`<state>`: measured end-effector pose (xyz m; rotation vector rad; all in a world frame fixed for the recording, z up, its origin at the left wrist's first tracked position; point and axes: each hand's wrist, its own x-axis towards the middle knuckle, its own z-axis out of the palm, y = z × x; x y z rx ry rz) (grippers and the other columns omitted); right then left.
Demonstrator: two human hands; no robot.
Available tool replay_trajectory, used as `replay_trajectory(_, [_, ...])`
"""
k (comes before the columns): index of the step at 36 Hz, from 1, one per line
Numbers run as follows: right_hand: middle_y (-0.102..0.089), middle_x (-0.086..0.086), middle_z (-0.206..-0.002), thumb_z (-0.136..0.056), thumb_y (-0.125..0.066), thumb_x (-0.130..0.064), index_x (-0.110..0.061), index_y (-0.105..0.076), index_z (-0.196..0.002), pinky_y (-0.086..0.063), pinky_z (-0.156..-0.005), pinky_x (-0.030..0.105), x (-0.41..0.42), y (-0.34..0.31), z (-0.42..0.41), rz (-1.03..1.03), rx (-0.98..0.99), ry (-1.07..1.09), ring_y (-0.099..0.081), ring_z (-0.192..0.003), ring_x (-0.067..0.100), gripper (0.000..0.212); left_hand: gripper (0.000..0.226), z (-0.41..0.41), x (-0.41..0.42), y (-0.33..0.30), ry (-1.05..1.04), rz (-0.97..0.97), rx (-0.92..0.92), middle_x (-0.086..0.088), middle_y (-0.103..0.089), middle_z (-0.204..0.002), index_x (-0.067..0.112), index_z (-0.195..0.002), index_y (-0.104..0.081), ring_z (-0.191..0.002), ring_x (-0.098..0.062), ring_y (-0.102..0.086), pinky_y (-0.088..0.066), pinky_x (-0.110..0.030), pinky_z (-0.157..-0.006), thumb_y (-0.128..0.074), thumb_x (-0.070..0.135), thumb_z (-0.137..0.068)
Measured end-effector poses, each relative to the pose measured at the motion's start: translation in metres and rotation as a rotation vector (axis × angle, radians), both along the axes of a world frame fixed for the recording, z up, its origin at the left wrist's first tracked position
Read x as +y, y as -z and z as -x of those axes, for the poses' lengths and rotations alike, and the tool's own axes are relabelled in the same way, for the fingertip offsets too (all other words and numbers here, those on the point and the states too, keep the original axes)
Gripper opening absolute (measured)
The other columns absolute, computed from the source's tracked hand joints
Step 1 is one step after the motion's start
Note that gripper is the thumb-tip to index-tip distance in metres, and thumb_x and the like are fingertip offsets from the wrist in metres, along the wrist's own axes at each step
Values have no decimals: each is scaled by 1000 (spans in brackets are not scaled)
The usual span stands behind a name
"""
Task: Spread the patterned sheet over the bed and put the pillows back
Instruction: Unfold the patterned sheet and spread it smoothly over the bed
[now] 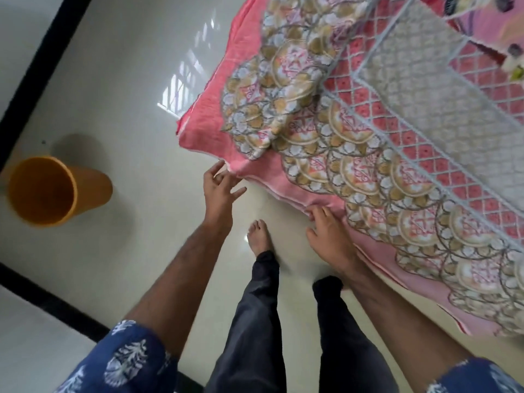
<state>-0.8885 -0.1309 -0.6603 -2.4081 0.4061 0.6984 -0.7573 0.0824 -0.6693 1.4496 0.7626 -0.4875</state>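
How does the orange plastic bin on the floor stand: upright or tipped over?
Upright. The orange plastic bin rests on its base on the glossy white floor, open mouth facing up; its inside looks empty.

One pink patterned cotton sheet (354, 143) with scalloped gold-and-grey medallions is lying over one bed. One round orange plastic bin (42, 191) is standing on the glossy white tiled floor (127, 95). Two bare hands are showing: the left hand (219, 185) and the right hand (330, 231). Two blue leaf-print sleeves and two dark trouser legs are showing, and one bare foot (259, 236) is showing.
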Motion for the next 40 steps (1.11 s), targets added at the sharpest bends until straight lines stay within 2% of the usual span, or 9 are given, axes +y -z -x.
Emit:
replay_trajectory(6, [-56, -8, -102, -91, -57, -3, -11, -62, -116, -45, -82, 30, 10, -18, -32, -145, -77, -51, -54, -92, 10, 26, 48, -23, 2, 6, -75, -16, 116, -3, -53, -134, 21, -139, -39, -122, -20, -59, -56, -42, -88, -62, 35, -99])
replay_trajectory(9, [-57, -4, -105, -96, -54, -9, -15, -60, -116, -43, -75, 28, 18, -30, -59, -130, -191, -171, -56, -93, 15, 22, 59, -35, 7, 14, -125, -43, 155, -5, -45, -146, 22, -145, -33, -126, -21, -54, -53, -44, -95, -65, 38, -97])
replay_trajectory(12, [-52, 3, -117, -92, -55, -8, -15, -57, -124, -51, -87, 37, 28, -43, -94, -75, -394, -272, -53, -103, 22, 32, 64, -53, 15, 17, -172, -48, 133, -5, -42, -150, 22, -148, -31, -131, -23, -50, -51, -49, -101, -67, 32, -97])
replay_trajectory(16, [-48, 8, -139, -90, -56, -12, -16, -54, -136, -45, -103, 40, 41, -53, -150, 67, -548, -332, -48, -121, 27, 46, 66, -84, 34, 17, -220, -31, 85, -2, -49, -147, 23, -149, -30, -130, -22, -51, -48, -50, -102, -68, 24, -96])
replay_trajectory(23, [-13, 7, -168, -96, -48, -27, -22, -22, -158, -13, -124, 46, 58, -33, -205, 164, -209, -546, -12, -154, 29, 68, 80, -111, 56, 15, -223, 55, 144, 0, -49, -134, 22, -155, -21, -120, -23, -55, -48, -52, -102, -72, 16, -93])
replay_trajectory(28, [6, 3, -170, -94, -60, -19, -26, -9, -161, 2, -122, 43, 57, -18, -202, 187, -147, -585, 5, -156, 26, 85, 44, -102, 67, 25, -213, -49, 144, -6, -63, -119, 15, -118, -47, -113, -29, -67, -58, -38, -76, -79, 15, -87])
replay_trajectory(33, [29, 6, -165, -92, -66, -39, -23, 17, -159, 18, -120, 43, 56, -7, -195, 272, -92, -687, 25, -152, 27, 108, 34, -83, 68, 18, -102, -120, 67, -9, -73, -105, 3, -116, -62, -85, -17, -71, -54, -32, -71, -77, 18, -89])
replay_trajectory(37, [40, 3, -160, -89, -70, -38, -25, 26, -156, 36, -111, 39, 62, -4, -195, 300, -46, -674, 32, -150, 26, 118, 21, -72, 63, 7, -154, -202, -7, -3, -76, -96, 13, -102, -68, -78, -14, -74, -55, -29, -69, -80, 22, -87])
replay_trajectory(40, [38, 3, -160, -90, -67, -38, -25, 23, -157, 31, -114, 43, 66, -6, -195, 278, -23, -645, 35, -148, 24, 113, 18, -68, 58, 2, -178, -233, -75, 3, -74, -91, 20, -99, -70, -79, -10, -69, -58, -33, -73, -81, 21, -85])
